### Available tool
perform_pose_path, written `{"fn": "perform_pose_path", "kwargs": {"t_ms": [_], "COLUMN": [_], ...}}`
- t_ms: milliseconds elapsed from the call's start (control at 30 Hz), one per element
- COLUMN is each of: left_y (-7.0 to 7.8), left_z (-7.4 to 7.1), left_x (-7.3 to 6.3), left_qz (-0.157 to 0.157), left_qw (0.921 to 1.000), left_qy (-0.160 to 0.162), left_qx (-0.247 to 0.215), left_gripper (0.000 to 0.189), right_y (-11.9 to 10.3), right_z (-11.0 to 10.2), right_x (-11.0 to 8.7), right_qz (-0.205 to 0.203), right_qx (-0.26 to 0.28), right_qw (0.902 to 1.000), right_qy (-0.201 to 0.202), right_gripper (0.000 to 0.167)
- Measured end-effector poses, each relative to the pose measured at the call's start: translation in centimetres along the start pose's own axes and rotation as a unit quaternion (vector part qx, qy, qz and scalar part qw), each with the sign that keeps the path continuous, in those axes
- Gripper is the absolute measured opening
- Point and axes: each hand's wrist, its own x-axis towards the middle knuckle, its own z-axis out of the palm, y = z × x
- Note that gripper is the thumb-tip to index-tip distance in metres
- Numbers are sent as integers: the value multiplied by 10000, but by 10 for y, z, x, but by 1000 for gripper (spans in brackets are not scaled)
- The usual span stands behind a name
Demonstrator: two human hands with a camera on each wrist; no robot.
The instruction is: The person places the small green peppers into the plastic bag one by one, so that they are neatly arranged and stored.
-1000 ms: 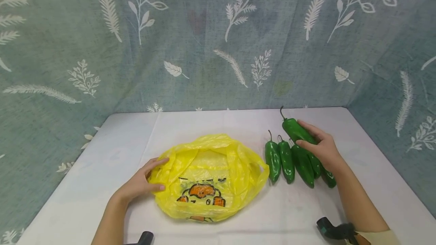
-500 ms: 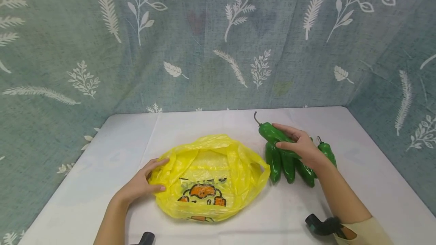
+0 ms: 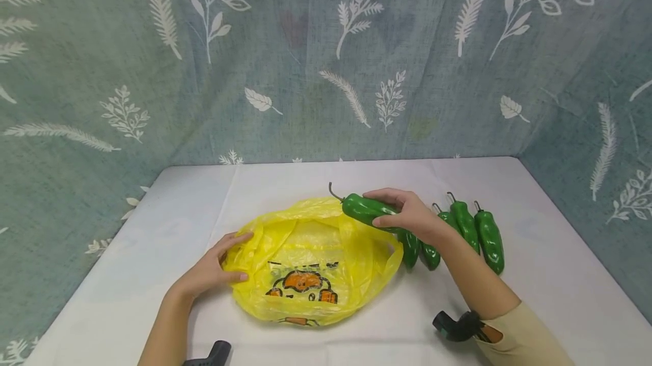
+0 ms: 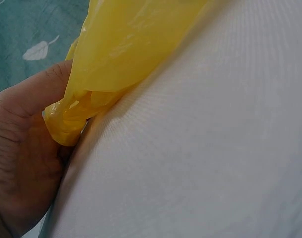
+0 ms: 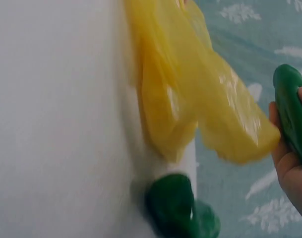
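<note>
A yellow plastic bag (image 3: 300,253) with an orange and black print lies on the table, its mouth spread wide. My left hand (image 3: 219,264) holds the bag's left side between thumb and fingers; in the left wrist view the yellow film (image 4: 66,121) bunches inside the hand, and some fingers are hidden behind it. Over the bag's upper right rim, my right hand (image 3: 407,213) grips a green pepper (image 3: 364,209) with a long curved stem pointing left. The same pepper (image 5: 292,109) shows at the right edge of the right wrist view, fingers wrapped around it.
Several more green peppers (image 3: 489,241) lie on the white-covered table (image 3: 387,309) to the right of the bag, a few partly covered by my right forearm. A leaf-patterned grey-green cloth (image 3: 305,72) hangs behind the table.
My right hand has carried the green pepper leftward from the pepper group to above the bag's rim, uncovering peppers at right. My left hand and the bag have hardly moved.
</note>
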Motion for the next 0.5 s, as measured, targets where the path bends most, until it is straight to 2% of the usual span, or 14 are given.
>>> {"fn": "perform_pose_path", "kwargs": {"t_ms": [100,267,500], "left_y": [0,1,1], "left_z": [1,0,2], "left_x": [1,1,1], "left_qz": [32,-23,5], "left_qw": [10000,10000,10000], "left_qy": [9,-11,-35], "left_qx": [11,57,-9], "left_gripper": [84,84,85], "right_y": [-3,-8,-11], "right_z": [8,24,44], "right_x": [8,26,49], "right_qz": [-65,-11,286], "right_qx": [-98,-330,-527], "right_qw": [9997,9990,9977], "right_qy": [-198,-306,-310], "right_gripper": [54,52,49]}}
